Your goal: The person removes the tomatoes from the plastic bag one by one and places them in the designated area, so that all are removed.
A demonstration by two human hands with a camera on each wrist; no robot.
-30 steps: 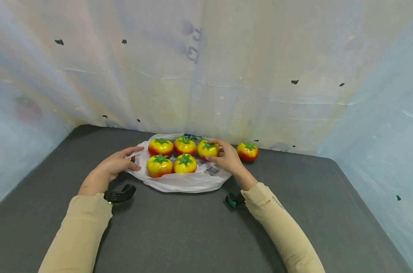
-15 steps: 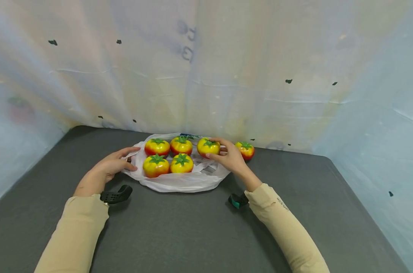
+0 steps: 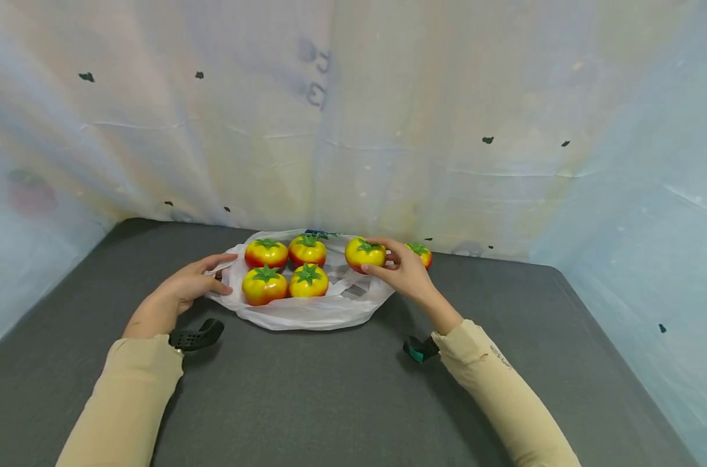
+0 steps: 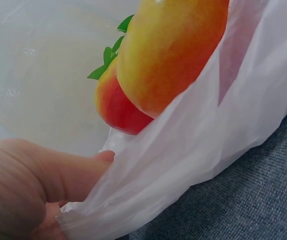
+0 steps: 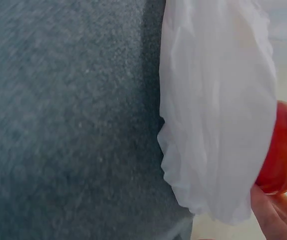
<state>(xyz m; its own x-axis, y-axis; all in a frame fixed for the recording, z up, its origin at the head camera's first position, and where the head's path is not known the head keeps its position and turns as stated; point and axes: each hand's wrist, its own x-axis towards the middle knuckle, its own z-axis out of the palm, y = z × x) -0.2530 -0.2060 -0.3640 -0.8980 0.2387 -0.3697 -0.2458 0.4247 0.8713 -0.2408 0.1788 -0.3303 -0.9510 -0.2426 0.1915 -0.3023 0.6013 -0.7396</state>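
A white plastic bag [image 3: 307, 319] lies spread on the dark table, with several yellow-red tomatoes [image 3: 264, 286] inside its opening, each topped by green leaves. At the bag's left edge, my left hand [image 3: 185, 285] pinches the plastic between thumb and fingers; the left wrist view shows the bag's rim [image 4: 133, 192] in that grip. My right hand [image 3: 408, 271] holds another tomato [image 3: 365, 254] over the bag's right end, thumb in front and fingers behind. In the right wrist view this tomato [image 5: 282, 155] is partly covered by the bag's side.
One more tomato [image 3: 426, 257] sits on the table to the right, partly hidden behind my right hand. A pale plastic sheet [image 3: 377, 117] hangs behind the dark table [image 3: 307, 402], and more sheeting flanks both sides.
The tomato in my right hand has risen slightly and shifted right, away from the other tomatoes in the bag. My left hand keeps its hold on the bag's edge.
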